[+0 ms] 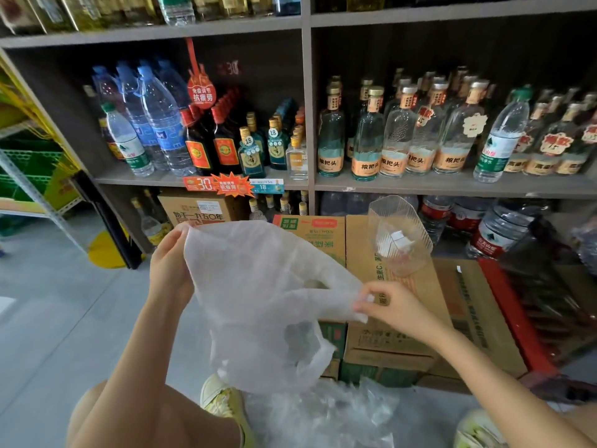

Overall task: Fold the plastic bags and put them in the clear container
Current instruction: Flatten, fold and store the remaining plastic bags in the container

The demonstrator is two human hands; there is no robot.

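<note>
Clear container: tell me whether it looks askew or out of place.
The clear container sits on a cardboard box and looks tilted rather than upright, though the wide lens may exaggerate that. A few small white folded pieces lie inside. Nothing looks spilled or damaged.

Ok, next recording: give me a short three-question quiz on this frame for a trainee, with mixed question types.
1. True or false: the left hand and the right hand both hold the plastic bag.
2. Where does the clear container rest? A on a shelf; B on the cardboard boxes; C on the ground.
3. Fill in: the loose bags lie crumpled on the ____.
Key: 1 true. 2 B. 3 floor.
</note>
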